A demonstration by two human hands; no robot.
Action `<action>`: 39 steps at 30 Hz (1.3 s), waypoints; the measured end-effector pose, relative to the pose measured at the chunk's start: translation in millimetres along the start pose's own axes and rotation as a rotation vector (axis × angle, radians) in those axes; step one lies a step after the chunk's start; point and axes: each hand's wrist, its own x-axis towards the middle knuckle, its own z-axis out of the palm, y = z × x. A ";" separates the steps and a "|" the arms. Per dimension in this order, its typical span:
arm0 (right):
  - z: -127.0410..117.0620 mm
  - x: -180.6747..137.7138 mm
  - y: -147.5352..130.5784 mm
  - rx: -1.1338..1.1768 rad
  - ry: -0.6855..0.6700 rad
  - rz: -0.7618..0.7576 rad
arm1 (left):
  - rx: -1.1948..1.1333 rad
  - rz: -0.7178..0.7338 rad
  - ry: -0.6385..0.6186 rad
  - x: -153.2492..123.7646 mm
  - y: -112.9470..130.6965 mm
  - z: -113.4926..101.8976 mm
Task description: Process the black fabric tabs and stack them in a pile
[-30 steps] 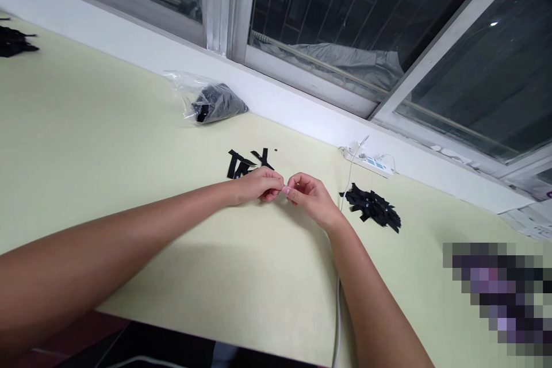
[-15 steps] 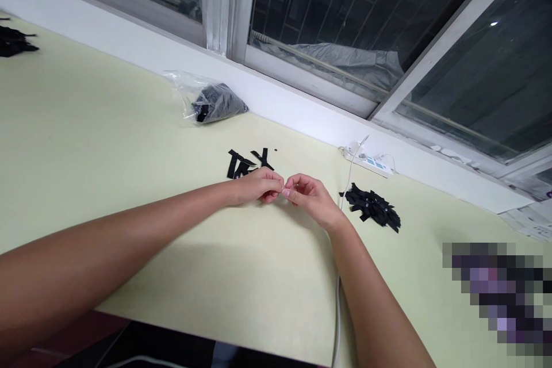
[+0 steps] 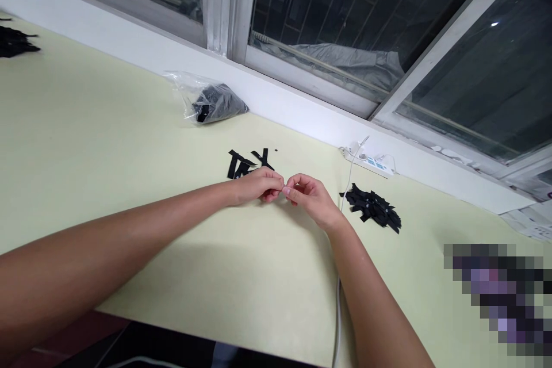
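- Left hand and right hand pinch, fingertips together; whether anything is gripped, cannot tell.
- Flat black fabric-like strips lie just far of left hand.
- Risk: right forearm snags white cable, jolting pinch.

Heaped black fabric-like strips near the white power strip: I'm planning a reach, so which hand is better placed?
Probably the right hand: it's nearer the heaped strips, while the left hand is farther.

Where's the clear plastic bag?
In the head view, the clear plastic bag lies left of centre on the table by the white ledge, beyond the loose black strips near the left hand.
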 end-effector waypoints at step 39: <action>1.5 -2.6 -7.2 0.083 -0.049 0.016 | 0.012 -0.031 -0.027 1.2 -1.3 -0.6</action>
